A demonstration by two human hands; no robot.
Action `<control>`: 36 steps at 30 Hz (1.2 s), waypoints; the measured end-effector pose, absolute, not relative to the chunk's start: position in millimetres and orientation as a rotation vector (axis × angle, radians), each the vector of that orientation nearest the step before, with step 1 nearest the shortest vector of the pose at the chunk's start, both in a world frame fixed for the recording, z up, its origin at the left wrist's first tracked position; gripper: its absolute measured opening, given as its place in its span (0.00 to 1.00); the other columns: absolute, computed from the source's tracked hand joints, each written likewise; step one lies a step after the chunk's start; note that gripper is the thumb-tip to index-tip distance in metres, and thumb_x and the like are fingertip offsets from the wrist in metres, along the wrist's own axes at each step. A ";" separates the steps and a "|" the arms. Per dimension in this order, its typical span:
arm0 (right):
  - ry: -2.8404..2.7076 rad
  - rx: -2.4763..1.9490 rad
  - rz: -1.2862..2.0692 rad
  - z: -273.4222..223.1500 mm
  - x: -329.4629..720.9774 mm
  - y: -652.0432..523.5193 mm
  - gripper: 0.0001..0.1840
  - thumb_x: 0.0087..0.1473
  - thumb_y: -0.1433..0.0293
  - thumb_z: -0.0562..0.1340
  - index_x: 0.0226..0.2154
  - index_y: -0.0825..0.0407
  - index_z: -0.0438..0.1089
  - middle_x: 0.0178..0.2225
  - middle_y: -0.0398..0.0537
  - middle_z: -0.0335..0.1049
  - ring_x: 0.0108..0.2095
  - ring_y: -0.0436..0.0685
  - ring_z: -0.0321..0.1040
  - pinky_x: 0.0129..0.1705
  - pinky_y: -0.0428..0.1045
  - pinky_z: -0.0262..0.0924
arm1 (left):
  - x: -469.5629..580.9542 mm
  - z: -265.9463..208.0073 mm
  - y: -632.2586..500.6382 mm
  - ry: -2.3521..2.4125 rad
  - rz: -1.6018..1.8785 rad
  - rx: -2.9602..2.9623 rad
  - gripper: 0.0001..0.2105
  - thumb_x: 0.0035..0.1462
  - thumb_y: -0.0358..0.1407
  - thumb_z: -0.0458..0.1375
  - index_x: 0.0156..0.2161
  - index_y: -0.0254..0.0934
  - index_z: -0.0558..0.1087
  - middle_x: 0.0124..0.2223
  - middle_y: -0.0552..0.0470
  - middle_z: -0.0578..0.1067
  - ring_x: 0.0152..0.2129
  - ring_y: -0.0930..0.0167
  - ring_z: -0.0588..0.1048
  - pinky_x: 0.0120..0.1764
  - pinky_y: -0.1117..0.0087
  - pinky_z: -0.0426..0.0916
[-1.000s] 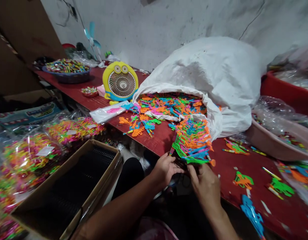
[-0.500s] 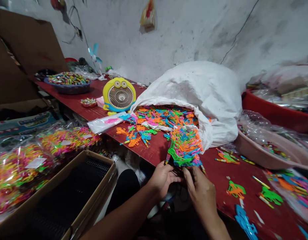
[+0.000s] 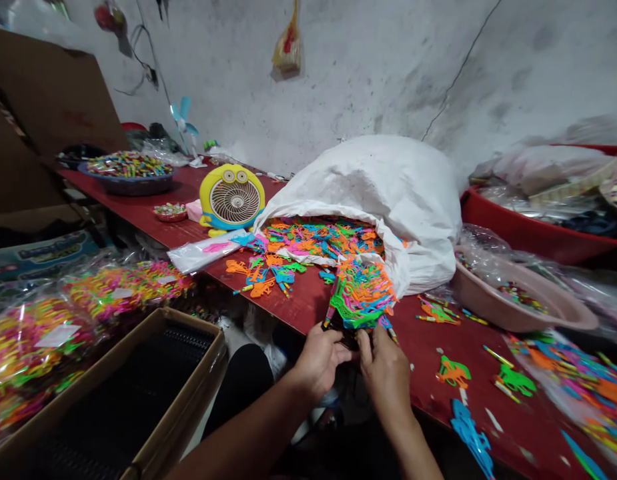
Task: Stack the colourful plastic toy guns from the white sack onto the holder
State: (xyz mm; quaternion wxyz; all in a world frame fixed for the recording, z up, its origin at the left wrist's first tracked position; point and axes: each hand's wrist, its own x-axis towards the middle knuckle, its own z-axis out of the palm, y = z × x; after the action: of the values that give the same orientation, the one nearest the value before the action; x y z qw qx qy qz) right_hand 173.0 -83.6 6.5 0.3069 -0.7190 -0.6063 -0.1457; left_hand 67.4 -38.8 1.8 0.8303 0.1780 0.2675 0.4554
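Note:
A dense stack of small plastic toy guns (image 3: 364, 293) in orange, green, pink and blue rests at the front edge of the red table. My left hand (image 3: 322, 360) grips its near left side, thumb on top and fingers curled underneath. My right hand (image 3: 385, 363) is closed on the near right side. Something dark sits between the hands under the stack; its kind is unclear. Behind the stack lies a white woven sack (image 3: 383, 193), its mouth open and full of similar toy guns (image 3: 323, 238). Several loose ones (image 3: 263, 272) lie left of the stack.
A yellow fan (image 3: 233, 199) stands left of the sack, beside a clear plastic bag (image 3: 204, 253). A cardboard box (image 3: 211, 347) of black pieces is at lower left, near bagged colourful goods (image 3: 33, 340). On the right are a pink basin (image 3: 563, 313) and scattered toy guns (image 3: 453, 373).
The view has shifted a little to the right, so everything sits further left in the picture. Both hands keep their hold on the stack, with little visible change.

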 end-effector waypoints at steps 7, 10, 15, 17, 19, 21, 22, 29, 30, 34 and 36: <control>-1.504 -1.870 -0.101 4.3 177.6 -82.4 0.18 0.63 0.57 0.48 0.29 0.50 0.62 0.21 0.45 0.65 0.21 0.54 0.62 0.25 0.47 0.47 | 69.8 2.8 -41.4 0.559 0.972 0.375 0.17 0.41 0.26 0.59 0.41 0.31 0.70 0.37 0.43 0.78 0.30 0.65 0.78 0.38 0.60 0.73; -1.543 -1.890 -0.156 13.1 180.9 -80.8 0.19 0.62 0.55 0.50 0.28 0.49 0.61 0.20 0.43 0.64 0.20 0.52 0.60 0.25 0.47 0.45 | 69.2 8.3 -37.5 0.529 0.966 0.381 0.16 0.42 0.25 0.59 0.40 0.31 0.70 0.36 0.43 0.78 0.31 0.64 0.78 0.40 0.59 0.73; -1.664 -1.896 -0.405 28.1 184.4 -74.6 0.20 0.64 0.57 0.49 0.27 0.51 0.63 0.22 0.44 0.66 0.21 0.52 0.60 0.25 0.48 0.41 | 69.4 19.4 -27.5 0.546 0.954 0.352 0.12 0.43 0.22 0.57 0.36 0.32 0.70 0.32 0.47 0.77 0.30 0.64 0.77 0.43 0.57 0.72; -1.680 -1.877 -0.466 29.2 183.9 -71.9 0.21 0.65 0.58 0.48 0.26 0.51 0.62 0.21 0.44 0.65 0.20 0.51 0.59 0.25 0.48 0.40 | 70.2 22.8 -24.5 0.578 0.948 0.328 0.11 0.43 0.21 0.56 0.35 0.33 0.69 0.29 0.48 0.76 0.29 0.65 0.77 0.43 0.56 0.72; -1.668 -1.868 -0.496 26.7 181.8 -70.1 0.20 0.66 0.60 0.48 0.27 0.51 0.62 0.21 0.45 0.65 0.20 0.52 0.59 0.26 0.48 0.41 | 71.1 24.4 -23.5 0.616 0.936 0.315 0.11 0.43 0.20 0.56 0.34 0.33 0.68 0.28 0.49 0.76 0.29 0.64 0.77 0.43 0.56 0.72; -1.650 -1.879 -0.500 21.4 178.1 -69.7 0.19 0.66 0.61 0.48 0.28 0.51 0.63 0.22 0.45 0.66 0.21 0.52 0.60 0.26 0.48 0.42 | 71.7 24.3 -24.5 0.654 0.925 0.318 0.11 0.43 0.20 0.56 0.33 0.33 0.68 0.27 0.50 0.75 0.30 0.64 0.78 0.43 0.57 0.72; -1.643 -1.885 -0.493 18.2 176.1 -69.8 0.18 0.66 0.62 0.48 0.29 0.51 0.63 0.23 0.46 0.66 0.22 0.52 0.60 0.26 0.48 0.43 | 71.7 23.6 -25.6 0.668 0.921 0.323 0.11 0.43 0.20 0.56 0.34 0.33 0.68 0.27 0.50 0.75 0.30 0.64 0.78 0.43 0.58 0.72; -1.692 -1.782 -0.151 9.4 181.1 -80.9 0.16 0.65 0.61 0.50 0.33 0.52 0.66 0.28 0.47 0.70 0.26 0.53 0.66 0.29 0.47 0.51 | 58.7 18.8 -23.8 0.668 0.873 0.419 0.11 0.46 0.21 0.56 0.37 0.32 0.69 0.29 0.48 0.77 0.31 0.64 0.79 0.45 0.57 0.73; -1.688 -1.735 -0.031 10.8 188.8 -83.7 0.16 0.65 0.61 0.50 0.35 0.52 0.68 0.30 0.47 0.72 0.29 0.53 0.67 0.30 0.47 0.53 | 55.7 19.5 -22.1 0.649 0.858 0.441 0.11 0.47 0.21 0.56 0.37 0.31 0.70 0.30 0.47 0.78 0.32 0.63 0.79 0.46 0.56 0.72; -1.460 -1.877 0.107 11.7 240.2 -83.1 0.18 0.63 0.58 0.51 0.39 0.52 0.70 0.33 0.48 0.74 0.31 0.54 0.70 0.32 0.47 0.56 | 48.1 24.2 -17.8 0.592 0.808 0.477 0.10 0.49 0.23 0.58 0.40 0.28 0.71 0.35 0.41 0.79 0.35 0.57 0.80 0.48 0.49 0.70; -1.472 -2.168 -0.061 6.8 266.9 -73.5 0.16 0.60 0.59 0.54 0.36 0.53 0.71 0.34 0.52 0.73 0.33 0.56 0.69 0.30 0.47 0.52 | 48.0 25.2 -17.7 0.606 0.807 0.465 0.09 0.49 0.23 0.57 0.39 0.27 0.70 0.34 0.40 0.78 0.34 0.56 0.80 0.48 0.48 0.70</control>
State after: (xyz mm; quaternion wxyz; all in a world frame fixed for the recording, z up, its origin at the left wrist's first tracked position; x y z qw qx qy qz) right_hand 266.9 -73.5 6.8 0.2571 -0.7993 -0.5427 -0.0224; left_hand 48.0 -17.7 25.2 0.8496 0.2209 0.2876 0.3829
